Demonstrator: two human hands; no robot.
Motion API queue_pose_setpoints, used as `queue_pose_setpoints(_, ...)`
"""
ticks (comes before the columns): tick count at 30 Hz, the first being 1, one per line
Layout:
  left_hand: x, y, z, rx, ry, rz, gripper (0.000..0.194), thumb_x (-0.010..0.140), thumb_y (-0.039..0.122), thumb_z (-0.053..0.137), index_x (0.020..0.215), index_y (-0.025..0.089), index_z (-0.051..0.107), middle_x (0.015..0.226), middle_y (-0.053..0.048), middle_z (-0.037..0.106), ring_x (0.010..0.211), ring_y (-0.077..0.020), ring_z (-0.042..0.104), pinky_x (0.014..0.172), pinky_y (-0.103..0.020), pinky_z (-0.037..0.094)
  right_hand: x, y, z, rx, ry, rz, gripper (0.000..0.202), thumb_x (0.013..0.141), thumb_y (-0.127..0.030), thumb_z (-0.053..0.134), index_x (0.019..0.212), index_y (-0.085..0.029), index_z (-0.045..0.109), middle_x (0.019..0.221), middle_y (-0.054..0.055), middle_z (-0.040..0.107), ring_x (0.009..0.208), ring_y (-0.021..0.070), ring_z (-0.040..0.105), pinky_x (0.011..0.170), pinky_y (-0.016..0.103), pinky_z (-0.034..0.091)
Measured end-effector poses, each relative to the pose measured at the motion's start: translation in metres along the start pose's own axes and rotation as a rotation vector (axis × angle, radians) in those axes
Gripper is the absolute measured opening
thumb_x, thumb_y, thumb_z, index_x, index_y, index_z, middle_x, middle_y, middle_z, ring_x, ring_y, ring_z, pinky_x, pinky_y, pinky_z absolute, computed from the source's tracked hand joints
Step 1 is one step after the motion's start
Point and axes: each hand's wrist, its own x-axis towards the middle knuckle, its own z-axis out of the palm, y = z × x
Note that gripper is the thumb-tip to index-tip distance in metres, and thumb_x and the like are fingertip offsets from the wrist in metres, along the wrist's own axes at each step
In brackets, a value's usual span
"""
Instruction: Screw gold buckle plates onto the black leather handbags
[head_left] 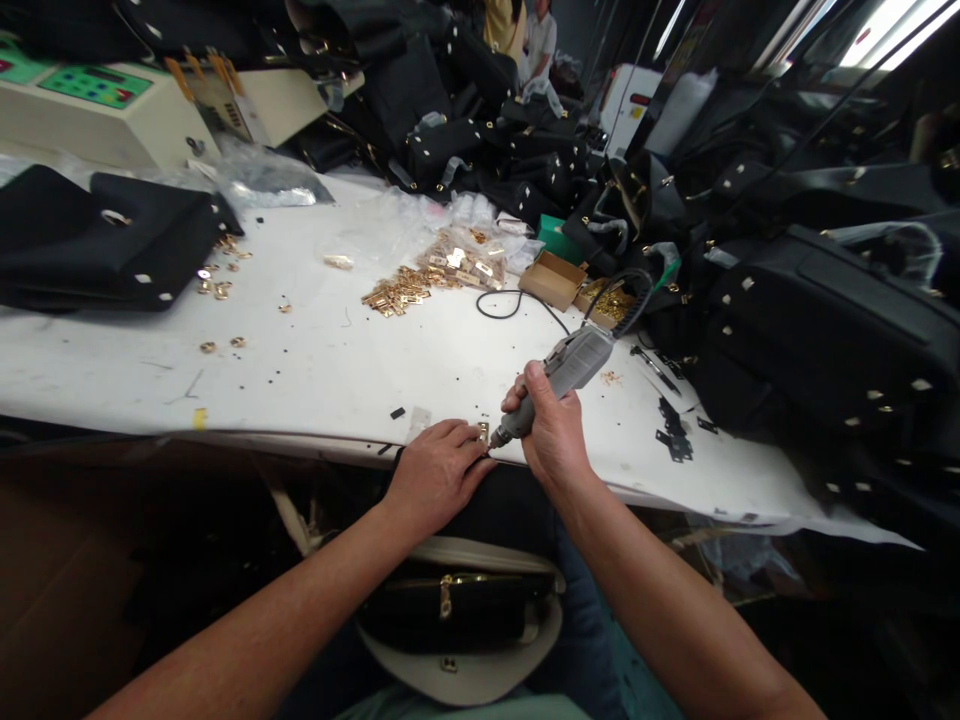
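Gold fitting (484, 432) at 6 o'clock appears positioned, fastening apparently incomplete: my right hand (556, 430) grips the electric screwdriver (581, 358), tip beside it; left hand (439, 465) adjoining, whether pinching I cannot tell.

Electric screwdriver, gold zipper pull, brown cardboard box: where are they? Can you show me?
Electric screwdriver (577, 360), head view: on its gray body.
Gold zipper pull (445, 600), head view: on its metal tab.
Brown cardboard box (549, 289), head view: on its front wall.
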Motion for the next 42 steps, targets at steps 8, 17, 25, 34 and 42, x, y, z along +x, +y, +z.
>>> queue_pose_setpoints(8, 0.002, 0.0, -0.001, 0.007, 0.031, 0.011, 0.017, 0.097, 0.027, 0.058, 0.105, 0.02, 0.071, 0.111, -0.007, 0.071, 0.109, -0.0234, 0.061, 0.097, -0.043, 0.052, 0.0, 0.0, 0.0, -0.018, 0.008, -0.006, 0.041, 0.076, -0.055, 0.077, 0.081, -0.019, 0.058, 0.06, -0.003, 0.058, 0.05, 0.0109, 0.052, 0.043, 0.022, 0.039)
queue_pose_setpoints(17, 0.002, 0.0, 0.0, 0.018, 0.035, 0.018, 0.016, 0.097, 0.026, 0.058, 0.104, 0.02, 0.071, 0.11, -0.007, 0.07, 0.108, -0.0236, 0.061, 0.095, -0.042, 0.053, 0.0, 0.002, 0.001, -0.036, 0.003, -0.002, 0.04, 0.076, -0.055, 0.077, 0.083, -0.02, 0.059, 0.06, -0.003, 0.058, 0.051, 0.0118, 0.053, 0.043, 0.022, 0.04)
queue_pose_setpoints(25, 0.001, -0.001, 0.001, 0.009, 0.03, 0.014, 0.016, 0.097, 0.027, 0.058, 0.106, 0.02, 0.071, 0.113, -0.006, 0.07, 0.11, -0.0235, 0.06, 0.096, -0.042, 0.052, -0.001, 0.003, -0.001, -0.024, -0.009, -0.015, 0.039, 0.076, -0.053, 0.078, 0.084, -0.019, 0.06, 0.06, -0.003, 0.058, 0.052, 0.0114, 0.053, 0.046, 0.022, 0.042)
queue_pose_setpoints(34, 0.002, 0.0, 0.0, -0.004, 0.039, 0.011, 0.018, 0.097, 0.032, 0.059, 0.105, 0.021, 0.071, 0.112, -0.007, 0.07, 0.11, -0.0232, 0.061, 0.097, -0.042, 0.053, -0.001, 0.001, -0.001, -0.058, -0.002, -0.026, 0.039, 0.077, -0.054, 0.077, 0.083, -0.019, 0.06, 0.059, -0.003, 0.057, 0.05, 0.0115, 0.052, 0.044, 0.023, 0.041)
queue_pose_setpoints(42, 0.002, -0.001, 0.002, 0.024, 0.029, 0.015, 0.017, 0.096, 0.03, 0.06, 0.107, 0.02, 0.069, 0.117, -0.006, 0.069, 0.113, -0.0248, 0.06, 0.098, -0.044, 0.052, 0.019, 0.001, 0.002, -0.113, 0.036, -0.122, 0.039, 0.076, -0.054, 0.077, 0.082, -0.019, 0.061, 0.059, -0.003, 0.057, 0.045, 0.0099, 0.048, 0.038, 0.022, 0.039)
